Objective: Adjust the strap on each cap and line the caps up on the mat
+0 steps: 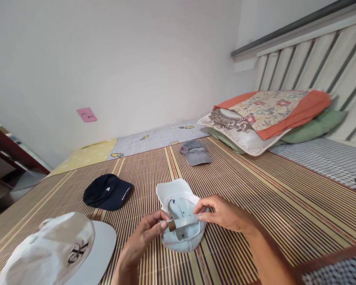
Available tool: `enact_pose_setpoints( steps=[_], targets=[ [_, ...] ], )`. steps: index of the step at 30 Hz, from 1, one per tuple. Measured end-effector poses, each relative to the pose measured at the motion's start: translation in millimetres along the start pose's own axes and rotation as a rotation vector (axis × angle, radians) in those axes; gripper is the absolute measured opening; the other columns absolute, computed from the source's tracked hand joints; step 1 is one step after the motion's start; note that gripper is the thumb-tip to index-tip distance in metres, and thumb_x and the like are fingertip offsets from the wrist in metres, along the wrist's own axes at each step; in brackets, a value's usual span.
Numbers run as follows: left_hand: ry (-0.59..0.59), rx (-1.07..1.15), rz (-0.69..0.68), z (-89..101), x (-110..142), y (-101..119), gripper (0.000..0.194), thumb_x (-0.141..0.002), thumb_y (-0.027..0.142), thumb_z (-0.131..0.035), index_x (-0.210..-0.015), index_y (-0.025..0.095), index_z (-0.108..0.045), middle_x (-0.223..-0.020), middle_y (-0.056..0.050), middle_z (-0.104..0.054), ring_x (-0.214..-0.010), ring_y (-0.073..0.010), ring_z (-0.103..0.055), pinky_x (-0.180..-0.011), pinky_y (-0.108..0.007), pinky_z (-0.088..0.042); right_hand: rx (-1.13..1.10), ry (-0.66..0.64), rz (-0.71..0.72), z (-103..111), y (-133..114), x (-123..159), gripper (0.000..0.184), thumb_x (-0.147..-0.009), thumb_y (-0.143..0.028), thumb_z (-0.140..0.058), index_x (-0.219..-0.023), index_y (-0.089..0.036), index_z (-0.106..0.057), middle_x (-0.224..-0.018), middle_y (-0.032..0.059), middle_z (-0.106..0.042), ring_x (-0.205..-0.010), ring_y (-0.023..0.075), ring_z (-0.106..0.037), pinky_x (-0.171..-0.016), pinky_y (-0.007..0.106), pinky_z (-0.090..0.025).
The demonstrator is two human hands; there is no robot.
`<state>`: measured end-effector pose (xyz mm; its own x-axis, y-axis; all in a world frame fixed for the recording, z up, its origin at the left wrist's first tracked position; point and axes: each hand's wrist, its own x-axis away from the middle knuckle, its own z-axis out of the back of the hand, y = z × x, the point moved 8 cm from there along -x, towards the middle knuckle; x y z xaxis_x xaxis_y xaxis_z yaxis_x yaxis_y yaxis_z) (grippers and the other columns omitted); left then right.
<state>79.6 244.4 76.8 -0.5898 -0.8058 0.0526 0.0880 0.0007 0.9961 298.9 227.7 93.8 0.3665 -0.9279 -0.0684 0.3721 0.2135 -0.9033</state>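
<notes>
A light blue baseball cap (182, 239) lies upside down on the striped bamboo mat, its pale brim pointing away from me. Its inside and the adjustable back strap face up. My left hand (146, 233) pinches the strap's left end beside a brown buckle tab. With thumb and fingers, my right hand (222, 213) grips the strap's right end near the cap's edge. To the left sit a navy cap (106, 192) with small white lettering and a large white cap (56, 249) with black CK letters. Farther back rests a grey cap (195, 151).
The striped mat (240, 245) covers the bed. Stacked pillows (273, 111), orange floral on top, lie at the back right beside a white slatted headboard (308, 59). Behind the bed rises a white wall (130, 59) bearing a pink paper note (87, 114).
</notes>
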Motion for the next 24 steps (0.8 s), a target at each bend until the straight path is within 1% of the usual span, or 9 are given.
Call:
enact_pose_setpoints(
  steps=[3,5,7,12,16,20,24],
  targets=[
    [-0.046,0.019,0.014,-4.6,-1,-2,0.042,-0.08,0.058,-0.081,-0.086,0.019,-0.068,-0.077,0.0,-0.058,-0.071,-0.0146,-0.046,-0.067,-0.027,-0.034,-0.01,0.001,0.018,-2,-6,1,0.014,-0.086,-0.025,-0.074,-0.096,-0.021,-0.082,-0.092,0.0027,-0.08,-0.086,0.0201,-0.07,-0.077,0.029,-0.049],
    [-0.049,0.013,0.038,-6.1,-2,-5,0.045,-0.073,0.056,-0.087,-0.087,0.019,-0.067,-0.079,0.0,-0.058,-0.072,-0.0147,-0.047,-0.065,-0.026,-0.033,-0.011,-0.012,0.027,-5,-8,0,0.013,-0.085,-0.025,-0.075,-0.095,-0.021,-0.083,-0.09,0.0018,-0.08,-0.083,0.0191,-0.069,-0.076,0.029,-0.048],
    [-0.041,-0.001,0.051,-7.3,-4,-8,0.045,-0.071,0.054,-0.089,-0.086,0.019,-0.065,-0.079,0.0,-0.058,-0.073,-0.0147,-0.047,-0.064,-0.026,-0.032,-0.013,-0.019,0.027,-7,-7,-1,0.012,-0.085,-0.025,-0.075,-0.093,-0.021,-0.082,-0.088,0.0014,-0.08,-0.082,0.0188,-0.069,-0.075,0.028,-0.047],
    [-0.076,0.005,0.034,-12.8,-6,-9,0.043,-0.075,0.052,-0.087,-0.079,0.018,-0.062,-0.074,0.002,-0.054,-0.069,-0.0134,-0.043,-0.063,-0.026,-0.03,-0.008,-0.016,0.03,-6,-7,-1,0.009,-0.085,-0.024,-0.074,-0.089,-0.021,-0.081,-0.087,0.0008,-0.079,-0.083,0.0193,-0.069,-0.076,0.028,-0.048],
    [-0.053,-0.011,0.009,-9.0,-7,-8,0.041,-0.076,0.051,-0.087,-0.077,0.018,-0.064,-0.075,0.001,-0.056,-0.072,-0.0139,-0.046,-0.065,-0.026,-0.032,0.022,0.002,0.019,-3,-8,0,0.009,-0.085,-0.021,-0.072,-0.087,-0.022,-0.08,-0.09,0.0014,-0.08,-0.088,0.0198,-0.069,-0.08,0.029,-0.049],
    [-0.056,-0.001,0.017,-8.0,-6,-9,0.037,-0.08,0.051,-0.085,-0.082,0.018,-0.068,-0.076,0.001,-0.058,-0.072,-0.0137,-0.046,-0.067,-0.026,-0.034,0.021,-0.01,0.018,-5,-4,-2,0.01,-0.085,-0.019,-0.07,-0.087,-0.021,-0.08,-0.086,0.0007,-0.078,-0.083,0.0183,-0.068,-0.076,0.028,-0.047],
    [-0.036,-0.011,0.035,-6.9,-5,-11,0.04,-0.083,0.055,-0.081,-0.083,0.017,-0.07,-0.076,0.0,-0.058,-0.072,-0.0137,-0.047,-0.068,-0.027,-0.035,0.02,-0.011,0.029,-7,-1,-3,0.011,-0.084,-0.018,-0.07,-0.085,-0.02,-0.08,-0.082,0.0001,-0.077,-0.079,0.0168,-0.066,-0.073,0.027,-0.044]
  ],
)
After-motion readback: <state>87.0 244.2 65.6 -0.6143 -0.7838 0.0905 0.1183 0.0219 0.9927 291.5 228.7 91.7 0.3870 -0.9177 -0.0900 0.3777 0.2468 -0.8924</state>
